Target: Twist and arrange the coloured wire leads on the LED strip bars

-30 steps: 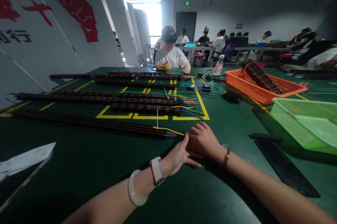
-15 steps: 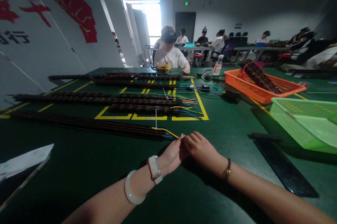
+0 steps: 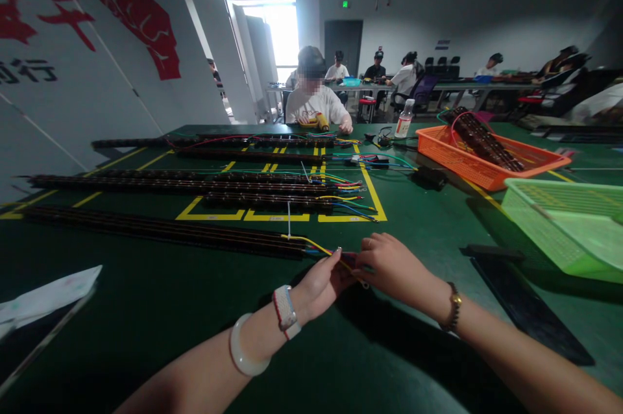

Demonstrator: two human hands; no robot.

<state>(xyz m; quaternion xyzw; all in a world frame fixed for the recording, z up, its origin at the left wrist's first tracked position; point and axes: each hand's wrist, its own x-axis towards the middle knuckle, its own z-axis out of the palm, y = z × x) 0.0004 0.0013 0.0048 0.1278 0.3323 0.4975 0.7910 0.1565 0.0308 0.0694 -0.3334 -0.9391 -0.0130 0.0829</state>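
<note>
A long dark strip [image 3: 160,230] lies across the green table [image 3: 160,310] in front of me, with coloured wires [image 3: 315,246] coming out of its right end. My left hand [image 3: 321,282] pinches those wires between thumb and fingers. My right hand [image 3: 392,263] meets it from the right, fingers closed on the same wire ends, a yellow wire showing between the two hands. My left wrist carries a pale bangle and a watch, my right a bead bracelet.
Several more dark strips [image 3: 195,183] lie on yellow floor-tape markings further back. An orange basket [image 3: 467,164] of strips and a green basket [image 3: 559,222] stand at the right, a black flat piece [image 3: 525,310] beside me. A person [image 3: 316,102] works opposite; others sit behind.
My right hand has drawn slightly right and up, pulling the yellow wire out between the two hands. My left hand stays pinched on the wire bundle.
</note>
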